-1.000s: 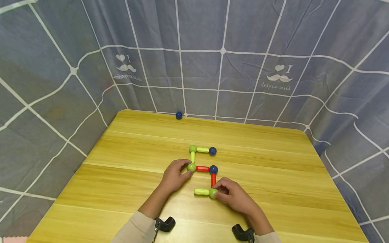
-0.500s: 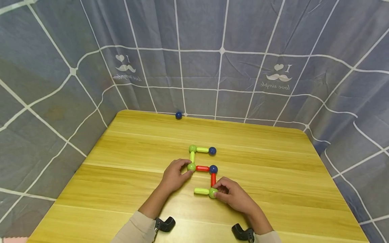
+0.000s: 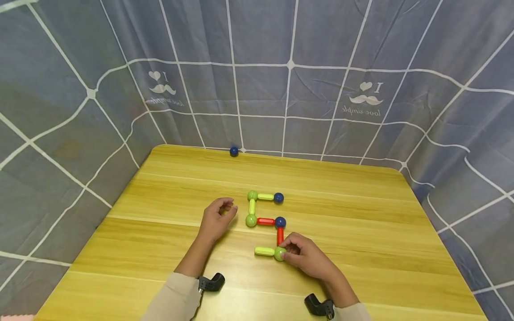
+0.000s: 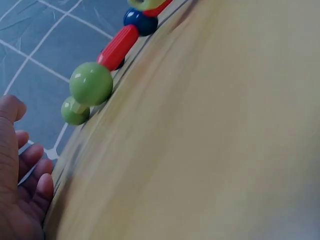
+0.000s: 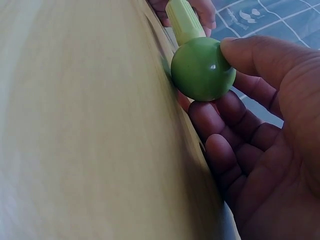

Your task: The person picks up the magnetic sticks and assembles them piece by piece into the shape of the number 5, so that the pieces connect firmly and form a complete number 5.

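A chain of balls and sticks lies on the wooden table [image 3: 353, 209], bent much like a figure 5 or S. At its near end my right hand [image 3: 311, 256] pinches a green ball [image 5: 202, 70] between thumb and fingers. From that ball a yellow-green stick [image 3: 264, 252] points left, and a red stick [image 3: 280, 236] runs back to a blue ball [image 3: 280, 222]. Another red stick [image 3: 266, 221] joins it to the middle green ball [image 3: 250, 220]. Left of that ball, apart from it, my left hand [image 3: 216, 220] holds nothing, its fingers loosely bent.
A lone blue ball [image 3: 234, 151] sits at the table's back edge, by the grey checked curtain [image 3: 261, 89]. Farther back in the chain are a green ball [image 3: 252, 195], yellow-green sticks and a blue end ball [image 3: 279, 198].
My left hand has let go of the middle green ball and moved left and slightly back. My right hand stays on the near green ball.
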{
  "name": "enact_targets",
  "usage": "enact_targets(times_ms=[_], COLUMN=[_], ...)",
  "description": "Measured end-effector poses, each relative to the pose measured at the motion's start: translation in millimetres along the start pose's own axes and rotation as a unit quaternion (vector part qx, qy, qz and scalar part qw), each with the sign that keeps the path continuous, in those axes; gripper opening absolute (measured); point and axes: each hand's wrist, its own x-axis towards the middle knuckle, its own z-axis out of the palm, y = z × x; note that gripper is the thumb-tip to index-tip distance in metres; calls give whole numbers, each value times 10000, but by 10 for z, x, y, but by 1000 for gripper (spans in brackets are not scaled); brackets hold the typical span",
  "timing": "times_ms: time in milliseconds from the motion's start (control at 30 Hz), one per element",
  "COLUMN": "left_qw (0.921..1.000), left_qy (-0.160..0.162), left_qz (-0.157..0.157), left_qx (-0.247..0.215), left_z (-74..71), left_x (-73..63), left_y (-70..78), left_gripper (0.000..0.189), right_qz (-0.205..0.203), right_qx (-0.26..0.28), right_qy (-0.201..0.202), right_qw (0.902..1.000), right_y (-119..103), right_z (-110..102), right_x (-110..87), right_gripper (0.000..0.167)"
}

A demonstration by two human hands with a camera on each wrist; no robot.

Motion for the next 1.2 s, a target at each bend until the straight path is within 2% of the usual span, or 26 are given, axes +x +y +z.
enact_targets(times_ms=[133,267,367,567,767,900,1000,1067,1200], left_qw=[9986,9937,9922,9925,9945,9948,9907,9876,9867], left_qy=[425,922,1060,1175,1047,794,565,447,382], left_qz=[-138,-262,-258,-89,-41,-161,-433,-661,-1073], left_qx=[-284,-576,-595,-336,60,624,1157,1350,1158], left_z=[-38,-66,-65,-29,-7,-14,-35,-60,-100], left_x=[155,369,544,844,1128,1298,1403,1458,1571], left_y=[-44,-100,-143,-230,-289,-317,-337,-333,-310], left_gripper=[26,25,28,30,31,36,39,39,36], right_qz=[-46,-13,50,101,154,87,44,37,73], right_qx=[55,111,143,332,292,233,240,272,335], right_qy=[1,-1,9,39,35,52,52,36,57], right_qw=[10000,9999,9999,9994,9994,9997,9997,9996,9994], right_y=[-5,7,14,7,12,29,28,28,33], right_z=[-5,-9,-9,-5,-13,-13,-4,4,18], right_x=[-5,-4,5,6,4,12,17,17,5], right_gripper=[12,12,12,14,13,13,13,13,14])
